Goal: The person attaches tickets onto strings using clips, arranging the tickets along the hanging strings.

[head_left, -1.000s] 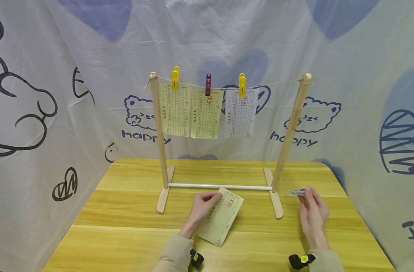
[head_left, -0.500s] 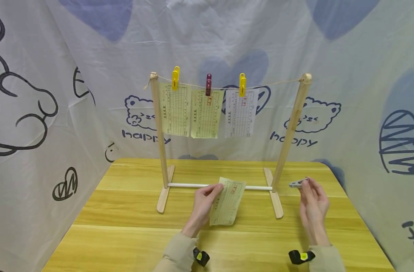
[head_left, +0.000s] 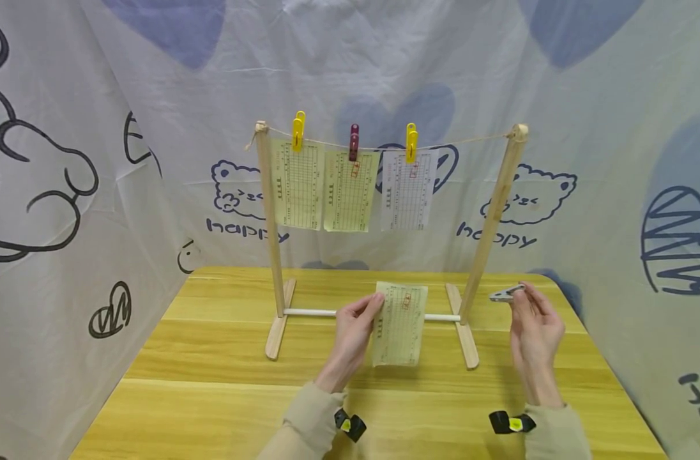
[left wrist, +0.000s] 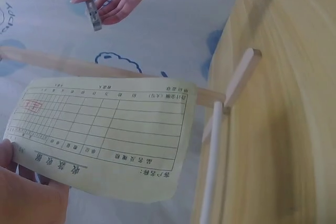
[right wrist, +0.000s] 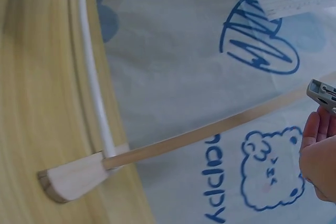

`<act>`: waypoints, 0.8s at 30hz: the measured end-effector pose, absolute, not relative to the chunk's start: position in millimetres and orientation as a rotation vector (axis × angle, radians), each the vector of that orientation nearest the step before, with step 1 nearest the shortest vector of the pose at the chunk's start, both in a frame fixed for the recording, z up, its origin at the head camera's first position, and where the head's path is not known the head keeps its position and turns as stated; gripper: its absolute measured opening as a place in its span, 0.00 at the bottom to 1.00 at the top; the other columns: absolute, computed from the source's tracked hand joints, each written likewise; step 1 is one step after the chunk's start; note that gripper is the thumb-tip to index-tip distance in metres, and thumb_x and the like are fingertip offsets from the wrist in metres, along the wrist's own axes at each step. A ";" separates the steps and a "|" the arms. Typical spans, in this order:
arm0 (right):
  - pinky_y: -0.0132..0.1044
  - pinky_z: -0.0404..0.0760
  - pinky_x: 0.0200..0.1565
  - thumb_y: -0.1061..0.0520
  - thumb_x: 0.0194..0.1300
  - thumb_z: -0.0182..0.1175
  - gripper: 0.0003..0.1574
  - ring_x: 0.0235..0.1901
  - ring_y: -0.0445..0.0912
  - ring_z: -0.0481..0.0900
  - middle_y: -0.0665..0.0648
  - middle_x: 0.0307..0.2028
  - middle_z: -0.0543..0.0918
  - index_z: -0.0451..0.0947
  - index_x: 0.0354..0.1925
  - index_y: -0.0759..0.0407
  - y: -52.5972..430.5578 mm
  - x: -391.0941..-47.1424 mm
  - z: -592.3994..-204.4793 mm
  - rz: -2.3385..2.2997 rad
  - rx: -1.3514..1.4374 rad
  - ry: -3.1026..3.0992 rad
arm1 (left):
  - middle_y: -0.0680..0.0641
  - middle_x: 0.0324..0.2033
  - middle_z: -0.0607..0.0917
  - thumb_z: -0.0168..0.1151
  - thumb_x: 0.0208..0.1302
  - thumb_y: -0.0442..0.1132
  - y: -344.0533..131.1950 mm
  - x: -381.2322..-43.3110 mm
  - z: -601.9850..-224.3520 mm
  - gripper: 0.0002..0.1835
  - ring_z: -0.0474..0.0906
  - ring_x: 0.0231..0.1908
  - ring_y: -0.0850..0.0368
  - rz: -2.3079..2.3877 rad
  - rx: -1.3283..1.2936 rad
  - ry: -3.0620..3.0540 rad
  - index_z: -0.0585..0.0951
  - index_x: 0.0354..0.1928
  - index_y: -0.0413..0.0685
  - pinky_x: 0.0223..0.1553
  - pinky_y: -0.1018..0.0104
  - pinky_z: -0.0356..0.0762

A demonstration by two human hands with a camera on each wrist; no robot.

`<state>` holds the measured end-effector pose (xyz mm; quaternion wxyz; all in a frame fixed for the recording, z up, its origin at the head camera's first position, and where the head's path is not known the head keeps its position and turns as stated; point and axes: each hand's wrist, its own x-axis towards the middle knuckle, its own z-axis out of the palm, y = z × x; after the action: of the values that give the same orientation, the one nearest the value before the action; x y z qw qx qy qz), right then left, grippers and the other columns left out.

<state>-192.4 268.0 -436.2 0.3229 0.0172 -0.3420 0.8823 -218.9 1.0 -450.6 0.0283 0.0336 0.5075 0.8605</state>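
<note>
My left hand (head_left: 352,332) pinches a pale yellow-green receipt slip (head_left: 400,326) by its upper left edge; the slip hangs upright above the table, in front of the white crossbar. Its printed grid and red stamp show in the left wrist view. Off to the right, my right hand (head_left: 536,332) pinches a grey clothespin (head_left: 506,294) between thumb and fingers, its tip pointing left. On the string (head_left: 471,140), two yellowish slips (head_left: 297,191) and a white slip (head_left: 409,191) hang from a yellow clothespin (head_left: 298,131), a dark red clothespin (head_left: 354,142) and another yellow clothespin (head_left: 411,142).
A wooden rack holds the string between its left post (head_left: 269,217) and right post (head_left: 494,223). Near the table (head_left: 212,383), a white crossbar (head_left: 310,312) joins the posts, which stand on wooden feet (head_left: 467,345). Behind hangs a patterned cloth (head_left: 350,57).
The slip has risen off the table with my left hand, shifted slightly right and turned upright. My right hand has lifted the clothespin somewhat. The hanging slips stay in place.
</note>
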 end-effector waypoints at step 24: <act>0.26 0.83 0.51 0.77 0.66 0.57 0.13 0.43 0.44 0.83 0.59 0.43 0.84 0.79 0.49 0.75 260.5 -211.0 -366.5 2.005 0.481 -1.226 | 0.56 0.33 0.88 0.63 0.71 0.35 34.5 -227.0 -402.8 0.16 0.82 0.32 0.66 2.701 0.213 1.583 0.82 0.52 0.27 0.37 0.75 0.83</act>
<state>-211.0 260.5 -366.5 0.3631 0.1868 -0.4761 0.7788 -227.0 34.5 -402.8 0.0019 0.0680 0.5045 0.8607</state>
